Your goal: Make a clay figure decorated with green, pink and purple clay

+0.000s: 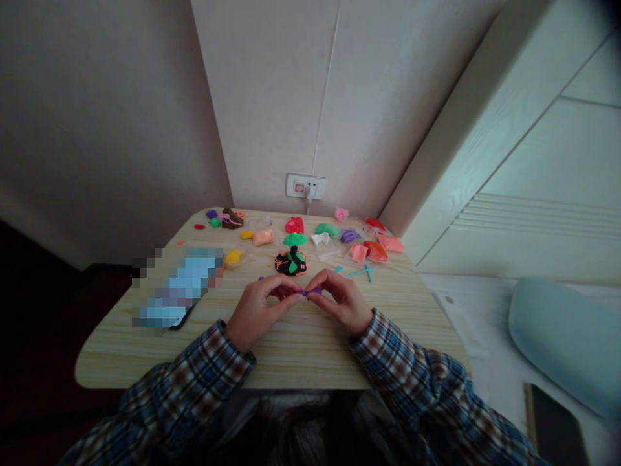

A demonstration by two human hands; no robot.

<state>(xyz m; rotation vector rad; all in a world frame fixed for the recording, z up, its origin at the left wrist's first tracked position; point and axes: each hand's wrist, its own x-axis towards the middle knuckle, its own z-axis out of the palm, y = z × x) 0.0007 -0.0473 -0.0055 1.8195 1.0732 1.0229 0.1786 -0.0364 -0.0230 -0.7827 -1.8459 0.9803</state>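
Between the fingertips of both hands is a small piece of purple modelling clay [303, 293]. My left hand [264, 307] pinches its left end, and my right hand [342, 301] pinches the right end. Just beyond them stands a small clay model [291, 262] with a black base, a dark stem and a green top. Another bit of purple clay [262, 278] peeks out behind my left hand. Thin blue sticks [361, 272] lie beyond my right hand, two of them crossed.
Packets of coloured clay, among them an orange one [375, 251], a green one [327, 230] and a yellow one [233, 257], lie across the back of the wooden table [301, 349]. A phone-like device [179, 291], partly pixelated, rests at left. Behind is a wall socket [305, 187].
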